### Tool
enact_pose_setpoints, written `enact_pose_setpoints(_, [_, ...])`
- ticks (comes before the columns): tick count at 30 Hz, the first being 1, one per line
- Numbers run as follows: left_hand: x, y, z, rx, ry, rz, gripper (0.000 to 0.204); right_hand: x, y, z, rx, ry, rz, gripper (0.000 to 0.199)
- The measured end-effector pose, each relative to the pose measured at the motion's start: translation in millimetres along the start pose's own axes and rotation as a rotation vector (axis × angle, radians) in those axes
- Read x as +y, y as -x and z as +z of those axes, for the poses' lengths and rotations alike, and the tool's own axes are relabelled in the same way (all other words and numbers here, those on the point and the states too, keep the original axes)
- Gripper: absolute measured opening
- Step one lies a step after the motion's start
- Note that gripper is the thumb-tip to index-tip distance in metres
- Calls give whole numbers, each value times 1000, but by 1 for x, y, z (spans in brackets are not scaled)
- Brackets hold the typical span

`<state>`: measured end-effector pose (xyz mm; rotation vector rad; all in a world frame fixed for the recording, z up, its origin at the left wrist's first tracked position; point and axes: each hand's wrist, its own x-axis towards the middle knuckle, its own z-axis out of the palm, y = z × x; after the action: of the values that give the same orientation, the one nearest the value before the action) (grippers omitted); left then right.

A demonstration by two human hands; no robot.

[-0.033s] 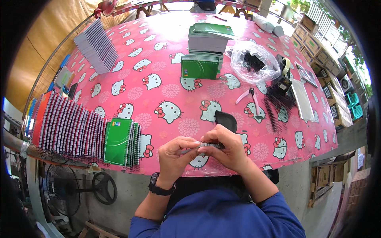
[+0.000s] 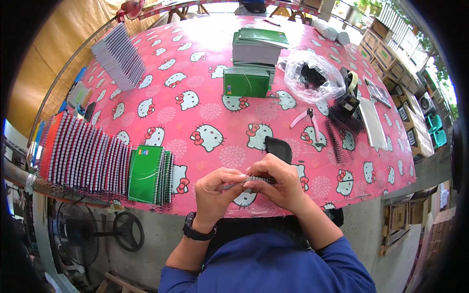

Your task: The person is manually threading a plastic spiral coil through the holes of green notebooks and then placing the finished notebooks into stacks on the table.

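Over the table's near edge, my left hand (image 2: 217,190) and my right hand (image 2: 281,181) are closed on a thin notebook (image 2: 259,179), seen edge-on with a dark spiral coil along its upper side. Thumbs and fingers of both hands pinch it close together; much of it is hidden behind them. Just beyond my right hand lies a flat black rounded piece (image 2: 279,149). Left of my hands, a row of green-covered spiral notebooks (image 2: 145,173) stands beside a long row of red-edged ones (image 2: 88,156).
Green notebooks (image 2: 254,53) are stacked at the back centre, pale ones (image 2: 118,57) at the far left. To the right are a clear plastic bag (image 2: 312,75), pink-handled cutters (image 2: 305,118), black coils (image 2: 339,132) and a tape dispenser (image 2: 349,100). A fan (image 2: 78,234) stands below left.
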<state>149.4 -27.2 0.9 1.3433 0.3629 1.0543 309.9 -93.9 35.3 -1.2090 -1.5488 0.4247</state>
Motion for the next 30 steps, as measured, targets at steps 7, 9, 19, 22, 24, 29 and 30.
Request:
enact_pose_setpoints(7, [0, 3, 0, 36, -160, 74, 13, -4, -5, -3, -93, 166, -74, 22])
enact_pose_setpoints(9, [1, 4, 0, 62, -145, 50, 12, -7, -3, -2, -114, 173, -91, 19])
enact_pose_setpoints(19, [9, 8, -18, 127, -222, 112, 8, -11, -10, 30, -58, 131, -131, 17])
enact_pose_setpoints(22, [18, 9, -19, 144, -279, 126, 8, -8, -15, 30, -108, 80, -71, 22])
enact_pose_setpoints(24, [21, 14, -28, 271, -333, 136, 11, -10, -18, 30, -140, 68, -41, 26])
enact_pose_setpoints(29, [49, 16, -102, 923, -205, 377, 26, 23, -23, -8, -63, 432, -111, 52])
enact_pose_setpoints(30, [52, 24, -119, 924, -205, 380, 26, 33, -21, -13, -64, 431, -114, 52])
